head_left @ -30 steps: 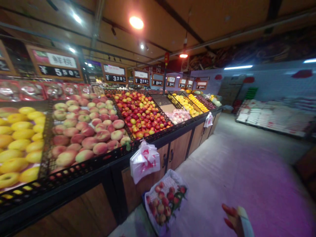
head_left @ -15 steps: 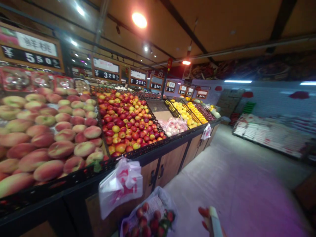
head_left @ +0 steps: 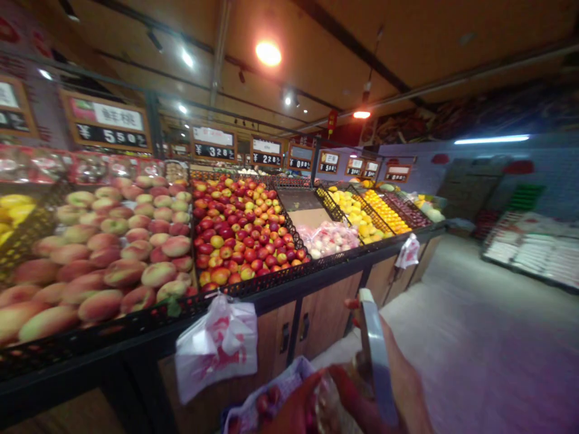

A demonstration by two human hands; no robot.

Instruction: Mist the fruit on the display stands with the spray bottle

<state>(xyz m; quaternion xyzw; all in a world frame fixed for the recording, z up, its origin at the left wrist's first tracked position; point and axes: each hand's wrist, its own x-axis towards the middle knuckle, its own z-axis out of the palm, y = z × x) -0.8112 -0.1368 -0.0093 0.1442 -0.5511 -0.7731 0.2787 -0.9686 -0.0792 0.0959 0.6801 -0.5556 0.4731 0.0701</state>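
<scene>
Dim warm store light from glaring ceiling lamps [head_left: 268, 53]; blurred, warped edges.

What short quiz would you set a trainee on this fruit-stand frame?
1. True or false: the right hand grips a flat grey device.
2. The white plastic bags hang: A) from the ceiling; B) on the front edge of the stand; C) inside a fruit bin.
3. Which lies further left, the peaches or the small red and yellow fruit?

Key: 1 true; 2 B; 3 the peaches.
</scene>
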